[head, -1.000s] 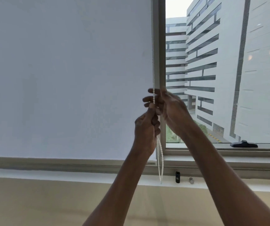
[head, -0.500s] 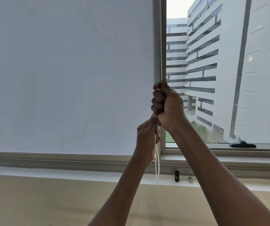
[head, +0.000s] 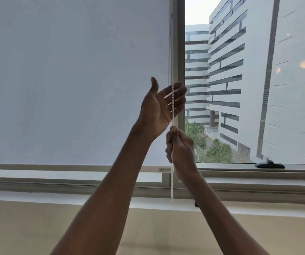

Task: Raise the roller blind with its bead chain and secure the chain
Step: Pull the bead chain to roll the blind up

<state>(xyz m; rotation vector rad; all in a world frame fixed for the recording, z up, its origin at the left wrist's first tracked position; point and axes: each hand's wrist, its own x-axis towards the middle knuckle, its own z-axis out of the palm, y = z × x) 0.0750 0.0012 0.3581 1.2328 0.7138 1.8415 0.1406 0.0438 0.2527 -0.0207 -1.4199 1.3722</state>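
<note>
A white roller blind (head: 70, 80) covers the left window pane, and its bottom bar (head: 56, 168) hangs a little above the sill. The white bead chain (head: 172, 183) runs down along the blind's right edge, beside the grey window post. My right hand (head: 180, 150) is closed in a fist around the chain, low, at about sill height. My left hand (head: 161, 107) is above it with palm up and fingers spread, just behind the chain and not gripping it. The chain's loop end dangles below my right fist.
The grey window post (head: 180, 52) stands right behind the chain. The right pane is uncovered and shows white buildings and trees. A black window handle (head: 269, 165) lies on the lower frame. A small dark object (head: 196, 204) sits on the white sill, partly hidden by my right forearm.
My right hand has pulled down from above my left hand to below it, still gripping the chain. My left hand let go, rose and opened. The blind's bottom bar sits slightly higher.
</note>
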